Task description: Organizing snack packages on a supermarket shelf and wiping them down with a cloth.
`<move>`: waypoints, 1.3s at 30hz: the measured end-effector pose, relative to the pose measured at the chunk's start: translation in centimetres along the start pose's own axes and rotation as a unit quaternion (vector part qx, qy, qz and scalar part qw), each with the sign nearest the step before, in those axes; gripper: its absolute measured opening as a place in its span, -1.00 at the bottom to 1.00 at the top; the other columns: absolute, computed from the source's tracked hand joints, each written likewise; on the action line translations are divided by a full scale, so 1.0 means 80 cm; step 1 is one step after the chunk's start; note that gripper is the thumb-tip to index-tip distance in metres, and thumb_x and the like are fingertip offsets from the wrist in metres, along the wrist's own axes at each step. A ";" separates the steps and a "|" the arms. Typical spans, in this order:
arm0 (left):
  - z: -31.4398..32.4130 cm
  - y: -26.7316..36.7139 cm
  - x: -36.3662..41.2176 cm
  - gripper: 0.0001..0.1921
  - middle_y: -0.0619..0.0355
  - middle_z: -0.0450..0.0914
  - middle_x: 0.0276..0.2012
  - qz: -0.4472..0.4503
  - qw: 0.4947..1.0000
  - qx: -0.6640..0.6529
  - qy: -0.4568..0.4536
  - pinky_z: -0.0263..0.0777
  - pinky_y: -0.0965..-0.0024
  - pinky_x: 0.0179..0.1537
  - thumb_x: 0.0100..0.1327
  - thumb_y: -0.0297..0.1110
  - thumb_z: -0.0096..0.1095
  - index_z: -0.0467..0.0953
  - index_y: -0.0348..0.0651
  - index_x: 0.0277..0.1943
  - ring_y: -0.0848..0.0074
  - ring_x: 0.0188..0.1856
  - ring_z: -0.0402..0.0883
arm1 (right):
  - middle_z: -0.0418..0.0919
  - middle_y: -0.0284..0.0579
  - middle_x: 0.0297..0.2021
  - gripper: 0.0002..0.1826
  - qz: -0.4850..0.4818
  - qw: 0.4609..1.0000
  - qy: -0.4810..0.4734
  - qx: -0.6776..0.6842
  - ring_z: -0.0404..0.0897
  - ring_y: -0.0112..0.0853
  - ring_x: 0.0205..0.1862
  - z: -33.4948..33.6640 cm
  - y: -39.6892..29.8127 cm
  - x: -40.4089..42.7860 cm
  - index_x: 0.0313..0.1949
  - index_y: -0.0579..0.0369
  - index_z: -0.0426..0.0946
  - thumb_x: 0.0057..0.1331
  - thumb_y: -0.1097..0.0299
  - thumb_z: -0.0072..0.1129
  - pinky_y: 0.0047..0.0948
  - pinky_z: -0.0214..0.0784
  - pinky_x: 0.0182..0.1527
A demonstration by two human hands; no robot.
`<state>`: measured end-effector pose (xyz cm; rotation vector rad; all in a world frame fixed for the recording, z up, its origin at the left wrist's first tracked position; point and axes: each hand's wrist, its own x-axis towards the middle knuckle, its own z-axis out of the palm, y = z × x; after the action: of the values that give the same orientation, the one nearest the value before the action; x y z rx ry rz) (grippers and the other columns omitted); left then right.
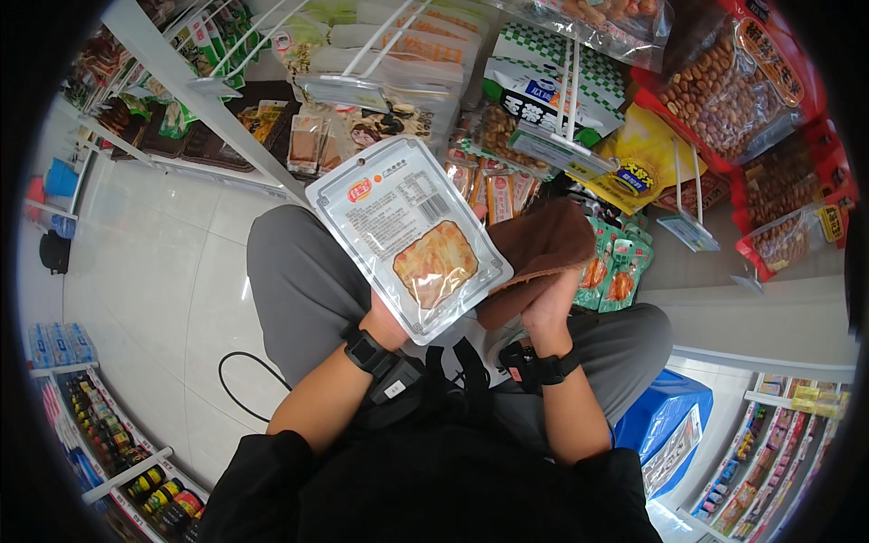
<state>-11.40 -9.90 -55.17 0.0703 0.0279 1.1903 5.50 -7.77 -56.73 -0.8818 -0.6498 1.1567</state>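
A flat silver vacuum pouch of packaged food (380,224) is tilted in front of my lap, its printed back and a clear window facing up. My left hand (385,320) holds it from underneath, most of the fingers hidden behind the pouch. In my right hand (553,305) is a brown cloth (543,241), folded over the fingers and close to the pouch's right edge; whether it touches the pouch I cannot tell. Black straps with small devices circle both wrists.
Bagged snacks hang on white wire hooks (567,88) just ahead, including red-edged bags of peanuts (726,88). Green pouches (614,268) and small packs (499,193) lie below. A blue container (669,421) stands behind at right. Bottles fill a shelf (108,421) at lower left.
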 end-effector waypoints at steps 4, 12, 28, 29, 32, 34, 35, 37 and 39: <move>-0.010 0.005 -0.007 -0.24 -0.02 0.03 0.41 0.039 0.999 0.018 0.013 0.05 -0.13 0.33 0.34 0.21 -0.27 -0.05 -0.13 0.43 0.08 0.38 0.12 | 0.35 -0.10 0.08 -0.50 -0.112 0.988 -0.022 -0.105 0.40 -0.33 0.11 -0.007 -0.005 -0.011 0.20 0.20 0.17 0.32 0.32 0.00 -0.33 0.25 0.18; -0.075 -0.015 -0.022 -0.40 0.00 0.16 0.36 0.000 0.990 0.115 0.077 0.12 0.24 0.34 0.46 0.01 -0.31 0.02 -0.19 0.41 0.26 0.33 0.23 | 0.26 0.26 0.14 -0.10 -0.235 0.763 -0.412 -0.439 0.18 0.19 0.22 0.030 0.016 -0.074 0.15 0.24 0.28 -0.10 -0.08 0.33 0.05 -0.08 0.28; -0.120 -0.055 -0.011 -0.46 0.04 0.18 0.34 0.000 0.981 0.181 0.071 0.14 0.29 0.31 0.48 -0.18 -0.21 0.00 -0.20 0.41 0.31 0.33 0.22 | 0.32 0.24 -0.10 -0.59 -0.206 0.849 -0.290 -0.392 0.29 0.15 -0.07 0.029 0.052 -0.074 -0.07 0.29 0.32 0.17 0.29 0.12 -0.01 0.10 0.05; -0.137 -0.058 -0.006 -0.46 0.05 0.18 0.34 0.009 0.981 0.185 0.054 0.14 0.29 0.31 0.48 -0.19 -0.20 0.00 -0.20 0.41 0.31 0.33 0.22 | 0.31 0.26 -0.07 -0.59 -0.192 0.867 -0.276 -0.368 0.29 0.16 -0.06 0.033 0.051 -0.074 -0.05 0.31 0.31 0.17 0.32 0.09 -0.02 0.10 0.07; -0.048 -0.066 -0.014 -0.46 0.08 0.19 0.33 0.015 0.954 0.283 0.101 0.09 0.39 0.31 0.46 -0.32 -0.15 -0.02 -0.20 0.42 0.42 0.34 0.19 | 0.30 0.24 -0.06 -0.63 -0.173 0.874 -0.262 -0.370 0.28 0.12 -0.01 -0.004 0.084 -0.060 -0.03 0.33 0.29 0.21 0.37 -0.02 -0.09 0.08 0.11; -0.006 -0.065 -0.021 -0.46 0.08 0.17 0.34 0.024 0.911 0.357 0.203 0.06 0.41 0.32 0.47 -0.32 -0.16 -0.03 -0.20 0.43 0.45 0.35 0.18 | 0.28 0.22 0.02 -0.60 -0.176 0.890 -0.219 -0.359 0.24 0.05 0.08 0.006 0.080 -0.056 0.07 0.35 0.24 0.27 0.41 -0.16 -0.16 0.02 0.21; -0.009 -0.064 -0.021 -0.45 0.09 0.15 0.35 0.015 0.908 0.365 0.204 0.04 0.42 0.33 0.47 -0.31 -0.17 -0.05 -0.20 0.43 0.46 0.35 0.16 | 0.28 0.22 0.02 -0.60 -0.177 0.891 -0.220 -0.356 0.24 0.05 0.08 0.004 0.083 -0.055 0.07 0.35 0.24 0.27 0.41 -0.16 -0.16 0.02 0.21; -0.022 -0.062 -0.021 -0.44 0.10 0.11 0.38 -0.001 0.902 0.378 0.208 0.00 0.44 0.34 0.47 -0.30 -0.18 -0.08 -0.21 0.44 0.47 0.37 0.14 | 0.26 0.15 0.09 -0.58 -0.071 0.933 -0.219 -0.276 0.23 -0.06 0.14 0.012 0.076 -0.050 0.15 0.35 0.16 0.34 0.41 -0.26 -0.21 0.00 0.25; -0.029 -0.064 -0.015 -0.42 0.10 0.06 0.40 0.009 0.897 0.414 0.154 -0.06 0.44 0.35 0.48 -0.26 -0.20 -0.12 -0.21 0.45 0.47 0.39 0.08 | -0.20 -0.17 0.45 -0.38 0.052 0.980 -0.181 -0.071 -0.21 -0.34 0.46 0.000 0.074 -0.027 0.44 0.12 -0.26 0.53 0.06 -0.55 -0.39 -0.36 0.43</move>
<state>-7.26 -12.77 -57.83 0.6312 0.8197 1.1258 1.95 -8.98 -61.77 -0.8394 -1.0026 1.3946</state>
